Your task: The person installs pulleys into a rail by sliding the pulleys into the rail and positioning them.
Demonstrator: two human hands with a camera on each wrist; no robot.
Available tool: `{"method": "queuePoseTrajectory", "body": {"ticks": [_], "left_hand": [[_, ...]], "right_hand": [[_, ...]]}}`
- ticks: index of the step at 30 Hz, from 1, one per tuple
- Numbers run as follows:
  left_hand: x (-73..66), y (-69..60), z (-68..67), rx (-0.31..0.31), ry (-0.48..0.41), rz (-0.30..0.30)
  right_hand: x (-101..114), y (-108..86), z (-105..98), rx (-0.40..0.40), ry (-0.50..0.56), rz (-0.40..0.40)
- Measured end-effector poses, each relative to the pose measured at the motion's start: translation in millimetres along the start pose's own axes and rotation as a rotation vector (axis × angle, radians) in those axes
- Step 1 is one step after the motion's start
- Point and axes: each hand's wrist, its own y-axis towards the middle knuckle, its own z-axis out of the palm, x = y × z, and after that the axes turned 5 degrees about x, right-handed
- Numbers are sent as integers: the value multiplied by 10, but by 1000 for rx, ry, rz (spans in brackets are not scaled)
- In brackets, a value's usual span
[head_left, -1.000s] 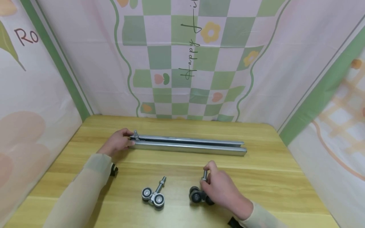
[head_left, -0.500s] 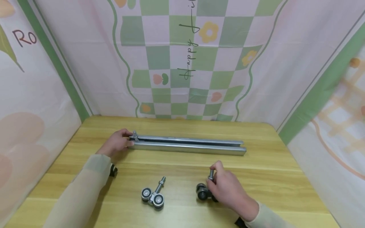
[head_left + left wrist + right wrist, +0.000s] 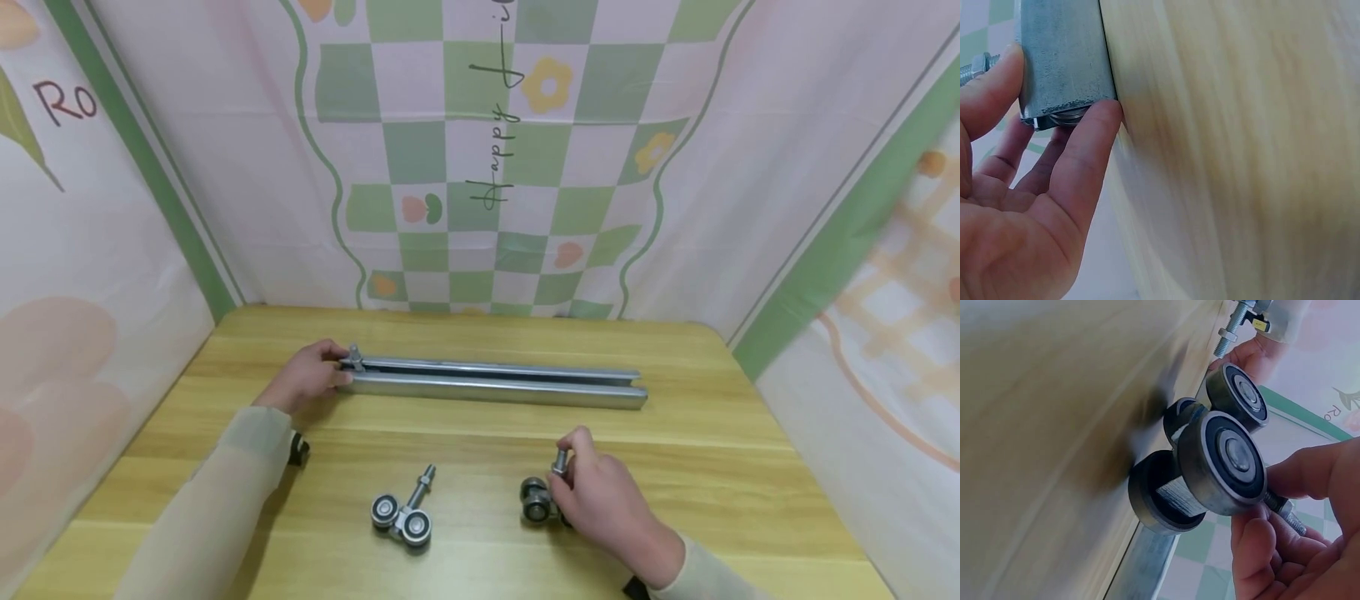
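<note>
A metal channel rail (image 3: 495,389) lies across the back of the table, its slot facing up. The left hand (image 3: 309,375) grips the rail's left end, where a bolt (image 3: 356,357) stands up out of the slot. In the left wrist view, the fingers and thumb of the left hand (image 3: 1035,181) lie around the rail end (image 3: 1066,62), and part of a wheel shows inside. The right hand (image 3: 609,504) pinches the bolt of a roller carriage (image 3: 536,504); its wheels (image 3: 1225,456) fill the middle of the right wrist view.
A second roller carriage (image 3: 402,518) lies on the wooden table (image 3: 465,450), front of centre, its bolt slanting toward the back right. Patterned cloth (image 3: 480,150) hangs behind the table and on both sides.
The right hand has moved a little to the right with the roller carriage, whose wheels have turned slightly. The left hand and the rail have stayed in place.
</note>
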Motion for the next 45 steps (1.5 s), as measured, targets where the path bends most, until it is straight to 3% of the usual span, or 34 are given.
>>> {"method": "queuePoseTrajectory", "body": {"ticks": [11,19,22,27,31,35,38,41,45], "left_hand": [[28,7,1,-2,2,5],[15,11,-5,-1,22,0],[8,11,-6,0,25,-1],[7,11,-7,1,21,4],[21,19,-10,-1,13,3],[19,19,-8,-2,8,-1],[13,11,-6,-1,-1,-2],[8,1,-6,-1,-3,-4],[8,-4,-7,0,12,-8]], "right_hand": [[-36,-70,26,-73,-23,-92],[-57,-125,9,-150,-99,-196],[-55,-152,-1,-147,-110,-219],[-64,-201,8,-88,-84,-185],[-80,-215,-3,3,25,-112],[-77,-210,-73,116,219,22],[-87,-199,-124,159,365,91],[-115,-197,-148,187,466,91],[-157,-214,-149,207,517,51]]}}
